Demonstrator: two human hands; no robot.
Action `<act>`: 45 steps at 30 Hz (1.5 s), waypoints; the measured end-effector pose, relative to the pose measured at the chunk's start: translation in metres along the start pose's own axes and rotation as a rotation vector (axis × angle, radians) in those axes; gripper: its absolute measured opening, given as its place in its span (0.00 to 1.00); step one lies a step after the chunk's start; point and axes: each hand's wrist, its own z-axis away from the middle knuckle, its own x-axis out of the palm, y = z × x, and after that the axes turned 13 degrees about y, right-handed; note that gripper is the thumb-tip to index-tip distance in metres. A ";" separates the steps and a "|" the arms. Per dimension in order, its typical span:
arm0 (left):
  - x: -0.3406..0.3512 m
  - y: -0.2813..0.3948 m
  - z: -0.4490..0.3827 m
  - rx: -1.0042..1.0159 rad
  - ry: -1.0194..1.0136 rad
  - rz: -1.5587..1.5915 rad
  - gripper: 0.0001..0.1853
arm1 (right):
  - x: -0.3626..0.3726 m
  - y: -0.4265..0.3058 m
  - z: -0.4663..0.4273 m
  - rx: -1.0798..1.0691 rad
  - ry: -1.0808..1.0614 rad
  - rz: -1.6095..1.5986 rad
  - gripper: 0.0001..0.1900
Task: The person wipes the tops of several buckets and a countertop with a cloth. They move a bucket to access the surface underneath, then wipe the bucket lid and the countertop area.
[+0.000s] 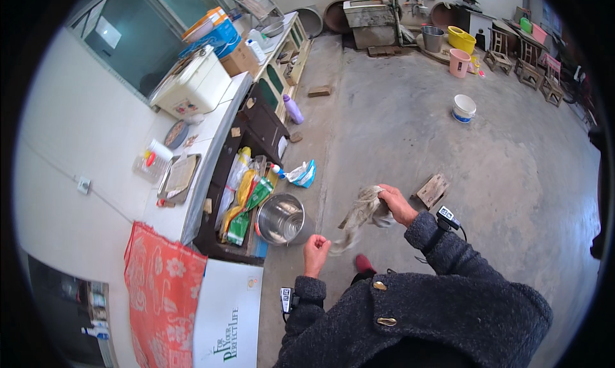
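Observation:
My right hand (398, 204) grips a bunched, greyish, worn cloth (361, 211) in front of me, above the concrete floor. The cloth hangs down and to the left, its lower part blurred. My left hand (316, 253) has its fingers pinched near the cloth's trailing lower end; whether they hold that end cannot be made out. Left of the cloth, a shiny metal bucket (281, 220) stands on the floor beside the dark cabinet. A wooden block or low stool (432, 190) lies just beyond my right hand.
On the left runs a white-tiled counter (211, 132) over a dark cabinet holding bags. A red patterned cloth (166, 291) drapes a white appliance (228, 315). A blue packet (303, 174) and a purple bottle (293, 109) are on the floor; a white bucket (464, 108) stands farther off.

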 end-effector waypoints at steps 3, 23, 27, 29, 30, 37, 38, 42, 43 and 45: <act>0.026 -0.014 -0.043 0.008 0.037 0.065 0.11 | 0.009 -0.015 -0.067 -0.043 -0.081 -0.002 0.17; 0.191 0.097 -0.361 0.268 -0.199 0.064 0.50 | 0.030 -0.106 -0.372 0.421 -0.384 -1.211 0.22; 0.240 0.118 -0.430 0.063 -0.355 0.209 0.25 | 0.010 -0.110 -0.447 0.401 -0.442 -1.278 0.22; 0.257 0.122 -0.466 -0.105 -0.398 0.300 0.18 | -0.015 -0.114 -0.487 0.320 -0.350 -1.290 0.22; 0.266 0.124 -0.485 -0.238 -0.379 0.397 0.15 | -0.032 -0.117 -0.510 0.296 -0.316 -1.287 0.22; 0.331 0.173 -0.614 -0.492 -0.432 0.780 0.18 | -0.124 -0.130 -0.660 0.327 -0.176 -1.350 0.21; 0.344 0.180 -0.632 -0.515 -0.403 0.740 0.21 | -0.133 -0.131 -0.685 0.329 -0.184 -1.336 0.21; 0.384 0.188 -0.695 -0.667 -0.440 0.786 0.22 | -0.153 -0.126 -0.767 0.396 -0.194 -1.362 0.20; 0.380 0.186 -0.700 -0.692 -0.453 0.784 0.22 | -0.148 -0.127 -0.774 0.403 -0.215 -1.363 0.20; 0.396 0.179 -0.743 -0.657 -0.464 0.732 0.23 | -0.146 -0.129 -0.815 0.406 -0.022 -1.227 0.20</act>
